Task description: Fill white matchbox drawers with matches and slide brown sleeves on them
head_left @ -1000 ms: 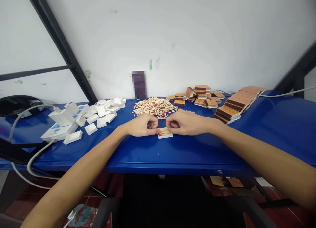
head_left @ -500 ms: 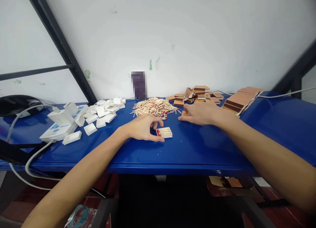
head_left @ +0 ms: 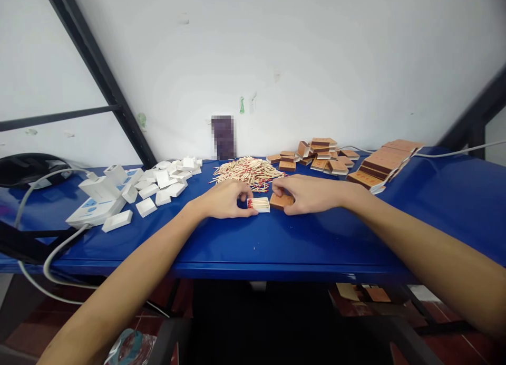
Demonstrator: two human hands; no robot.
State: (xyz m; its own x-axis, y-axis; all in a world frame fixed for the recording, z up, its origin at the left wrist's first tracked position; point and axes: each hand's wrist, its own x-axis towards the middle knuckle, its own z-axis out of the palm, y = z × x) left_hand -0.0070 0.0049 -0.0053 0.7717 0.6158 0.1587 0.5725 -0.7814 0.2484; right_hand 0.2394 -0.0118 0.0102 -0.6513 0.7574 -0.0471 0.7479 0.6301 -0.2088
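On the blue table [head_left: 300, 238] my left hand [head_left: 225, 199] pinches a small white tray filled with matches [head_left: 259, 204], red heads to the left. My right hand [head_left: 306, 193] grips a brown matchbox sleeve [head_left: 281, 200] held right against the tray's right end. Just behind both hands lies a heap of loose matches [head_left: 249, 171].
White empty trays [head_left: 162, 183] are scattered at the left, beside larger white boxes [head_left: 97, 196] and a grey cable [head_left: 59, 243]. Brown sleeves [head_left: 320, 154] lie in a heap at the back right, with flat brown stacks [head_left: 379, 167] further right. The wall is close behind.
My right hand reached back to the right, took a brown sleeve and brought it to the tray. My left hand shifted the tray slightly back and left.
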